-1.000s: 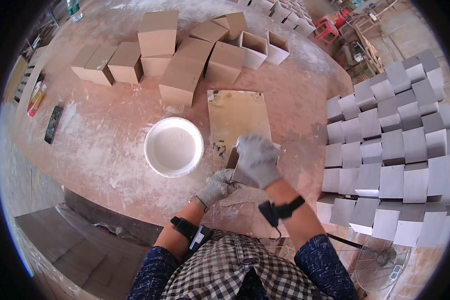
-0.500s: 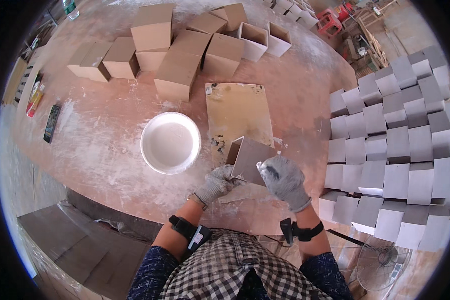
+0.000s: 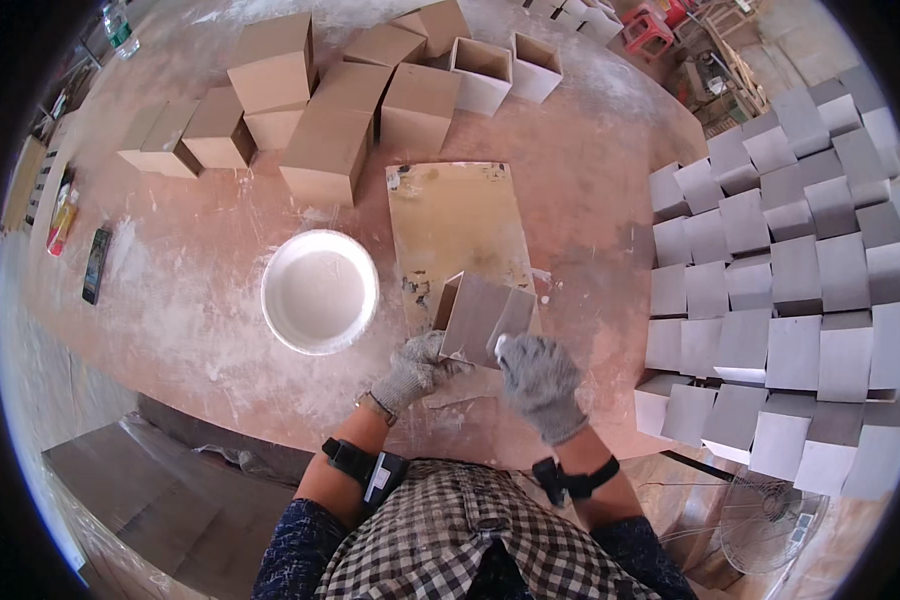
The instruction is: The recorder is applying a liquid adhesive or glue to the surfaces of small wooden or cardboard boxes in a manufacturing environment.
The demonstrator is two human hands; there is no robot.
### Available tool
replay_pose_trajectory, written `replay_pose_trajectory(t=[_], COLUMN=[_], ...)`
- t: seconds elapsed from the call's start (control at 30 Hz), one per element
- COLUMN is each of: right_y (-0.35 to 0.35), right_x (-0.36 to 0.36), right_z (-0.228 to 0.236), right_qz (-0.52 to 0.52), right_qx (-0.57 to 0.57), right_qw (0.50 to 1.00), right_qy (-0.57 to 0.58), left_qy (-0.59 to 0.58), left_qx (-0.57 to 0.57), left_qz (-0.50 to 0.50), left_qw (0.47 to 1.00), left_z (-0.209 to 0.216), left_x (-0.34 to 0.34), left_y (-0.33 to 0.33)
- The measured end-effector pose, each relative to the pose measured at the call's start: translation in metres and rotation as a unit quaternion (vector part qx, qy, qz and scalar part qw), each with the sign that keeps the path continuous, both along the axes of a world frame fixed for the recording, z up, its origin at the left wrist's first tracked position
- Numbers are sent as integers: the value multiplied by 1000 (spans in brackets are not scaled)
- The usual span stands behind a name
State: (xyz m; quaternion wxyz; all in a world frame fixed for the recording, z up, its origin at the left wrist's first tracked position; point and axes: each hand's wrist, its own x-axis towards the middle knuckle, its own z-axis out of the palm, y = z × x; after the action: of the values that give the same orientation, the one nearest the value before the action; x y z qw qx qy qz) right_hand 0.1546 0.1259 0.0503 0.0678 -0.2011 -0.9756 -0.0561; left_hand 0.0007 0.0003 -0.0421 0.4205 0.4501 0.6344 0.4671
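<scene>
My left hand (image 3: 410,375), in a grey knitted glove, grips the lower left end of a grey-brown box (image 3: 475,320) with an open end at its left. The box is tilted over the near part of a worn yellowish board (image 3: 460,220), and a darker streak runs along its right side. Closed in a similar glove, my right hand (image 3: 542,388) holds a small white thing at the fingertips against the box's lower right part; most of that thing is hidden. Left of the board stands a round white tub (image 3: 320,292) with whitish liquid inside.
Several brown boxes (image 3: 330,120) stand at the far side of the table, with two open pale boxes (image 3: 482,75) beside them. Stacked grey and white boxes (image 3: 795,270) fill the right. A phone (image 3: 96,265) lies at left; a fan (image 3: 770,520) stands at lower right.
The whole view has shifted, so the table things appear farther left. My right hand has slid toward me along the box, uncovering more of its right side. The left hand keeps its grip.
</scene>
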Motion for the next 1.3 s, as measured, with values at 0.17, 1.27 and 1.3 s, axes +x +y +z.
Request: replay_pose_trajectory(t=[0.17, 1.27, 1.3], right_y=[45, 1, -3], right_x=[-24, -16, -15], right_z=[6, 19, 24], right_qz=[-52, 102, 102], right_qx=[-70, 19, -47], right_qw=[996, 991, 988], right_qy=[26, -87, -110], left_qy=[45, 69, 69], left_qx=[-8, 82, 82], left_qz=[-11, 17, 18], left_qw=[999, 994, 994], left_z=[12, -19, -15], left_x=[-3, 9, 7], left_y=[1, 10, 10])
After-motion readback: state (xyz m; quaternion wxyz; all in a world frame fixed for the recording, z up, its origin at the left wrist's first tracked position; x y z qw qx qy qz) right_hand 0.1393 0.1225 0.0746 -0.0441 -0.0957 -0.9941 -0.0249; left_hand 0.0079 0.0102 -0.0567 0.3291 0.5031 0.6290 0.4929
